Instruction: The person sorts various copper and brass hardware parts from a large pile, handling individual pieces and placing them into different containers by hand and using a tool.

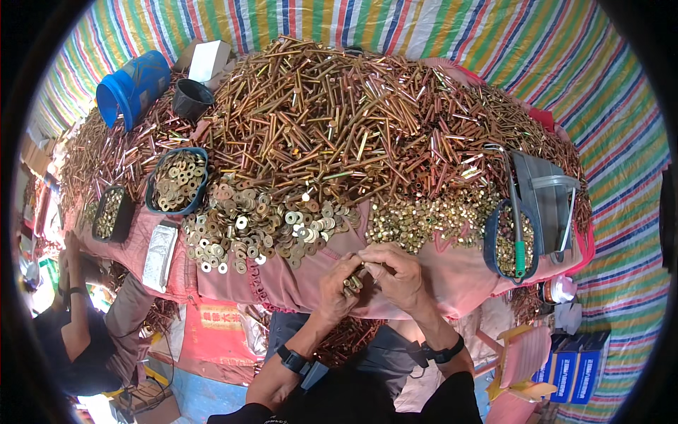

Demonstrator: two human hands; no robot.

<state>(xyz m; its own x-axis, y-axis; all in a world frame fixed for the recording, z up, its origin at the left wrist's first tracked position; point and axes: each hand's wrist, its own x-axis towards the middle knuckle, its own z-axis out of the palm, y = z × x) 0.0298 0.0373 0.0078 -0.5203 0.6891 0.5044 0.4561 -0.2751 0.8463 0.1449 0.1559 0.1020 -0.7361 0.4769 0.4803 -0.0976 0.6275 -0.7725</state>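
Close together at the near edge of the pink cloth, my two hands meet at the fingertips. My left hand (338, 286) is curled around several small brass-coloured metal pieces (352, 285), which look like nuts. My right hand (398, 274) is closed in a pinch beside the left thumb; what its fingertips grip is hidden. Just beyond my hands lie a pile of loose brass-coloured nuts (424, 219) and, to its left, a heap of flat round washers (247, 230). Behind them rises a large mound of long brassy bolts (318, 113).
A blue basin of washers (200, 196) and a dark tray of small parts (126, 225) stand left. At right, a green-handled tool (520, 258) lies across a basin of nuts (489, 240), beside a grey dustpan (534, 201). Another person (85, 332) works at far left.
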